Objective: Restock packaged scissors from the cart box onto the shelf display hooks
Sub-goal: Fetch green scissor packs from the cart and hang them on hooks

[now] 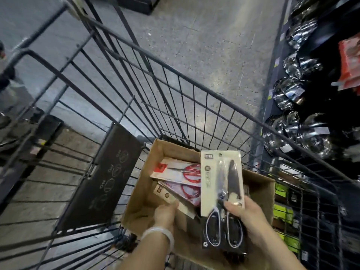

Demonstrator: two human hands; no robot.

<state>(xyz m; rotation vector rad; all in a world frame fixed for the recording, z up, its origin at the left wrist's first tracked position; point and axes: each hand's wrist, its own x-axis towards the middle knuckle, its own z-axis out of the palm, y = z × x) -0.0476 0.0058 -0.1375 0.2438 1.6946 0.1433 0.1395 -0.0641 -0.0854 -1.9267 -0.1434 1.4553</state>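
The right hand (243,209) is gripping a carded pack of black-handled kitchen scissors (222,193), thumb lying across the front of the card near the pivot and the fingers hidden behind it. The pack is being held upright over the right half of the cardboard box (140,193), its hang hole at the top. The left hand (166,212), with a pale bangle (158,233) at the wrist, is reaching into the box with fingers curled over the near end of a brown carded pack (171,197); how firmly it is holding cannot be told. Red-handled scissors packs (183,172) are lying slanted in the box, just beside the held card. The box is sitting against the right wall of the wire cart (175,90). Bare floor (204,45) is lying open beyond the cart's rim, and shelves of shiny steel pots (298,121) are standing close along the right.
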